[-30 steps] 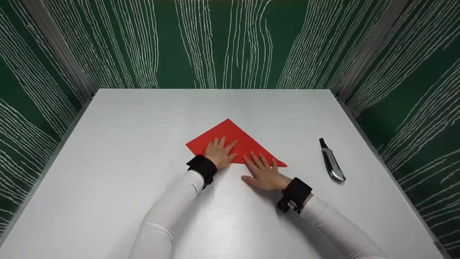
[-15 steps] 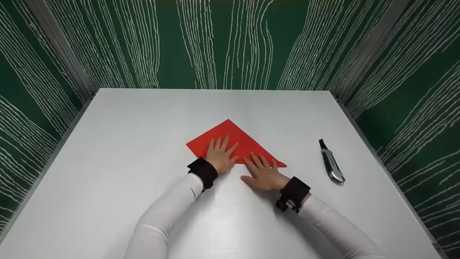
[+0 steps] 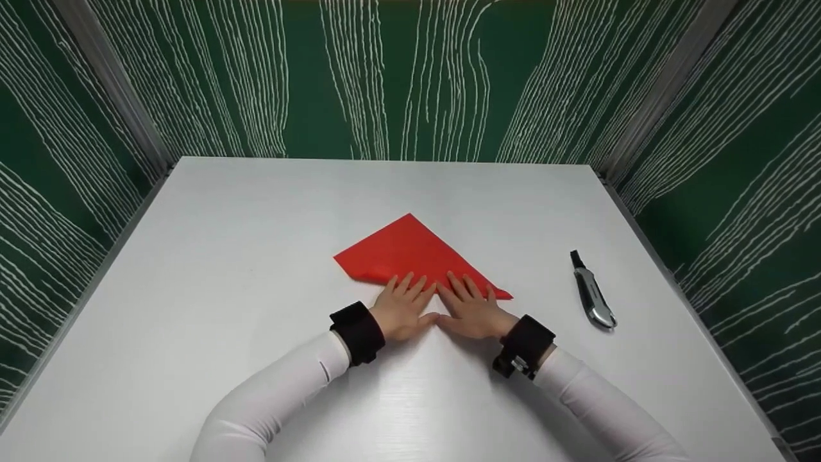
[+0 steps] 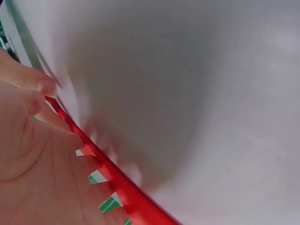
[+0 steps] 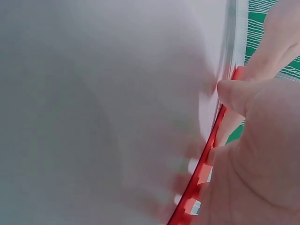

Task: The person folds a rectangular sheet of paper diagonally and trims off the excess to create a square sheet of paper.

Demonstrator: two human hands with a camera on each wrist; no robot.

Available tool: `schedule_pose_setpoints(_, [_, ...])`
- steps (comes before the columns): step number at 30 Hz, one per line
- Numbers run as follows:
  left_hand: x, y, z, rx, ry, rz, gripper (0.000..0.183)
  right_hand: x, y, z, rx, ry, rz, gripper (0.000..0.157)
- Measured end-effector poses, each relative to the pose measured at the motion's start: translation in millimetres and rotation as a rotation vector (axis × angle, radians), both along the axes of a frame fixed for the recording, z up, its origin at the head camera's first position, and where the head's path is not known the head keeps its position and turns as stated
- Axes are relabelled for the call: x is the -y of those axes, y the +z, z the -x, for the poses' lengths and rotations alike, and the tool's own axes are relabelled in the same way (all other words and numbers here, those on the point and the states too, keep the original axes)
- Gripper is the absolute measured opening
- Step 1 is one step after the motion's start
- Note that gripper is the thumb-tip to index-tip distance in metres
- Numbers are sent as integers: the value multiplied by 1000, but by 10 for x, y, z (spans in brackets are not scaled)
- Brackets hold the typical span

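Observation:
A folded sheet of red paper [image 3: 404, 247] lies on the white table, its peak pointing away from me and its folded edge toward me. My left hand [image 3: 403, 312] rests with spread, straight fingers on that near edge, left of the middle. Beside it my right hand [image 3: 473, 314] lies flat on the right part of the same edge, fingers spread. The two thumbs meet at the tips just in front of the paper. In the left wrist view the red edge [image 4: 126, 187] runs under the left fingers; the right wrist view shows the edge [image 5: 202, 161] beneath the right fingers.
A grey and black utility knife [image 3: 594, 295] lies on the table [image 3: 256, 212] to the right of the paper. Green panels with white wavy lines [image 3: 442, 77] stand behind and at both sides, with grey metal posts [image 3: 118, 83] at the corners.
My left hand has slid from the middle of the paper back to its near edge, next to the right hand. The paper's left near edge now shows slightly raised. My right hand stays put.

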State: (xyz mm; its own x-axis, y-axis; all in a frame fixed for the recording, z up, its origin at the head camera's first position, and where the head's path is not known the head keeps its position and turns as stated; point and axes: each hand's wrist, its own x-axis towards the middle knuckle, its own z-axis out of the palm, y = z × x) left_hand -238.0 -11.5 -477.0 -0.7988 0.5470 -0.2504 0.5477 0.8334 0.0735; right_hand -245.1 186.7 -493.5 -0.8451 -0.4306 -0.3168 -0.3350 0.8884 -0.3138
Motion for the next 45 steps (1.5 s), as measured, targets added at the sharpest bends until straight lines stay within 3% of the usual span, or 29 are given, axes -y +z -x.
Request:
schedule_pose_setpoints(19, [24, -6, -18, 73, 20, -61, 70, -6, 24, -37, 1, 10, 34, 77])
schedule_pose_setpoints(34, [24, -31, 13, 82, 20, -39, 63, 89, 39, -275, -147, -17, 11, 69])
schedule_pose_setpoints(45, [32, 15, -22, 73, 12, -30, 65, 72, 39, -290, -138, -38, -20, 69])
